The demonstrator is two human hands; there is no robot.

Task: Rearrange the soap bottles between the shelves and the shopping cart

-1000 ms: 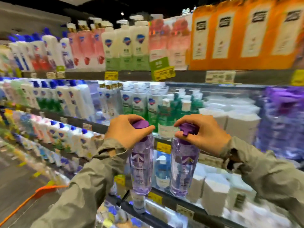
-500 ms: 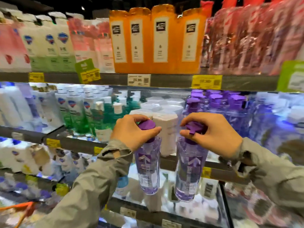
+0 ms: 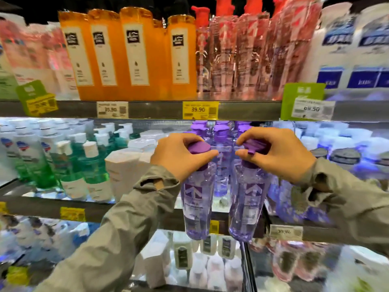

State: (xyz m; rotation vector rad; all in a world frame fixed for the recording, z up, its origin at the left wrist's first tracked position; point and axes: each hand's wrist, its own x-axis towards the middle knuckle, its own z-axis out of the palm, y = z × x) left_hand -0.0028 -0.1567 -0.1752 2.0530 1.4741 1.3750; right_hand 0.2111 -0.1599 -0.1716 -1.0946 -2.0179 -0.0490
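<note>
Head view: two clear purple soap bottles hang in front of the middle shelf, one per hand, side by side and just apart. Left hand (image 3: 179,157) has fingers and thumb curled over the flat purple cap (image 3: 199,148) of the left bottle (image 3: 196,203). Right hand (image 3: 280,154) pinches the purple pump top (image 3: 255,145) of the right bottle (image 3: 246,205), thumb and forefinger closed on it. Both bottles dangle below the hands, bases about level with the shelf edge (image 3: 37,207), nothing under them. Behind them a row of matching purple bottles (image 3: 221,131) stands on the shelf, likely the slot they belong to. Orange bottles (image 3: 134,55) sit on the shelf above, with a price tag (image 3: 200,110) on its rail. Shopping cart not in view. Handling, as judged: bottles look full of liquid, so fairly heavy for their size. Walls appear to be rigid clear plastic, smooth, probably slippery in a damp grip. Not fragile, though a drop could crack a pump or pop a cap. A cap-only hold loads the thread and lets the body swing. The neck just under the cap looks the surer place, or the waist of the body for setting down upright among neighbours.
</note>
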